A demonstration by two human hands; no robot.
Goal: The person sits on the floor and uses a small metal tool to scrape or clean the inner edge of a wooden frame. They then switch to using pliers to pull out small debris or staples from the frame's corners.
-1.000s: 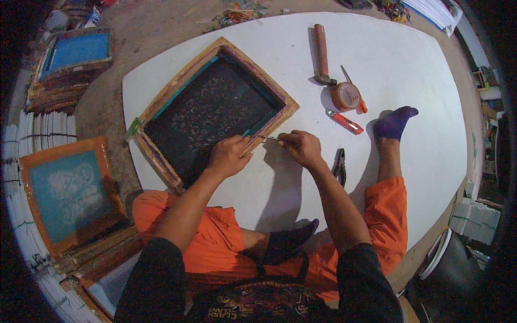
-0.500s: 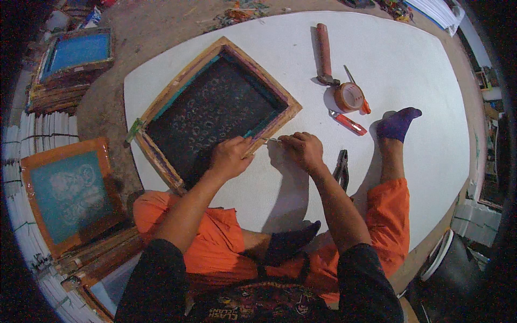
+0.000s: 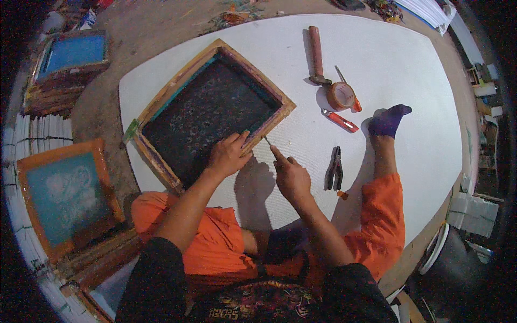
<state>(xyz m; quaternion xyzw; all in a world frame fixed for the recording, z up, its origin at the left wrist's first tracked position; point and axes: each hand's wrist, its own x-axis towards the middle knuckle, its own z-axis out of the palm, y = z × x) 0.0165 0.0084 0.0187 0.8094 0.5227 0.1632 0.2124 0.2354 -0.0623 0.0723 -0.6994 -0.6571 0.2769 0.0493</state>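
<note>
I see my left hand (image 3: 229, 156) spread flat on the frame (image 3: 212, 110), at its near edge, much as half a second ago. My right hand (image 3: 291, 177) has drawn back from that edge; it is closed around a thin tool (image 3: 267, 141) whose tip now sits just off the frame's near corner. The frame lies on the white surface (image 3: 420, 64), the pliers (image 3: 334, 169) well right of it.

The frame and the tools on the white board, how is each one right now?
Frame: flat on the white board, dark mesh up.
Left hand: pressing the frame's near edge.
Right hand: holding a thin tool to the frame's edge.
Pliers: lying untouched.
Tape roll: lying flat.
Red knife: lying untouched.
Hammer: lying untouched.
</note>
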